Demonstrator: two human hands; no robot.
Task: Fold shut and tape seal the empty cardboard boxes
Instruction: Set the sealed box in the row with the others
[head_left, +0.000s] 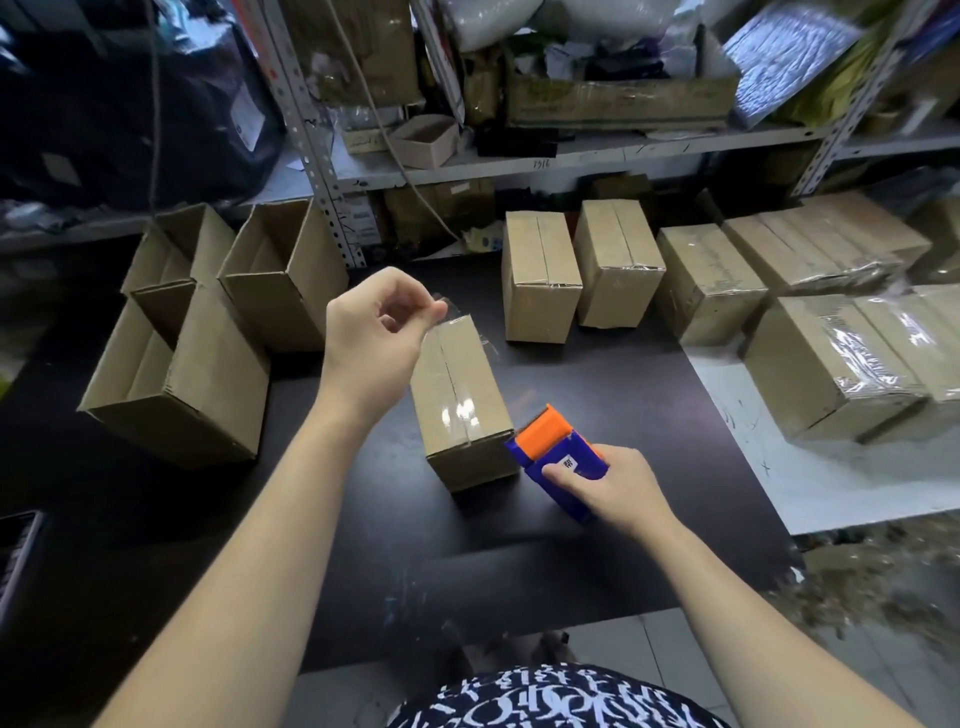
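Note:
A small closed cardboard box (462, 405) lies on the black table (363, 545), with clear tape running along its top seam. My left hand (374, 332) hovers over the box's far end and pinches the loose end of the clear tape (441, 306) between thumb and fingertips. My right hand (608, 483) grips a blue and orange tape dispenser (556, 457) at the box's near right corner. The dispenser's orange end touches or nearly touches the box.
Three open cardboard boxes (182, 374) stand at the left. Several taped boxes (540, 275) sit in a row at the back and right, some on a white surface (753, 467). Cluttered metal shelves (519, 156) rise behind the table.

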